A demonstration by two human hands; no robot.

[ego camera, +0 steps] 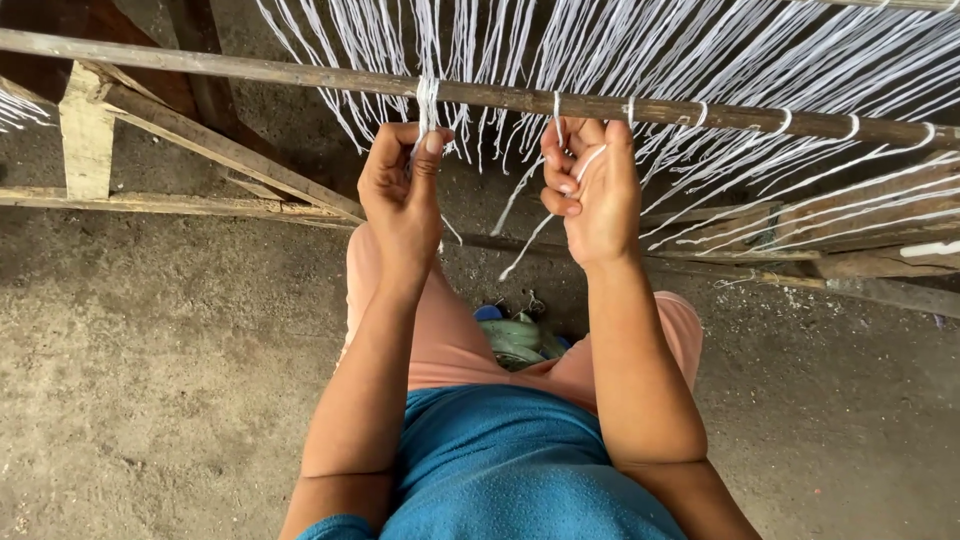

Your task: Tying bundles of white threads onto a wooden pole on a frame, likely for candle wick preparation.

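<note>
Rough concrete floor (150,380) beneath wooden bar (250,70), both hands' grip pinching white threads (600,60).

weaving workshop | wooden loom frame (230,150) | white warp threads (700,50) | dirt floor (150,380)

White threads (700,60) fan across the upper frame. Wooden bar (250,70) weathered grey-brown. Shirt (510,470), lower centre: teal blue, plain. Trousers (450,340): salmon pink. Floor (150,380): mottled grey-brown. Pale green bundle (515,340) with a blue bit at centre.

No packages, labels, signs, screens.
</note>
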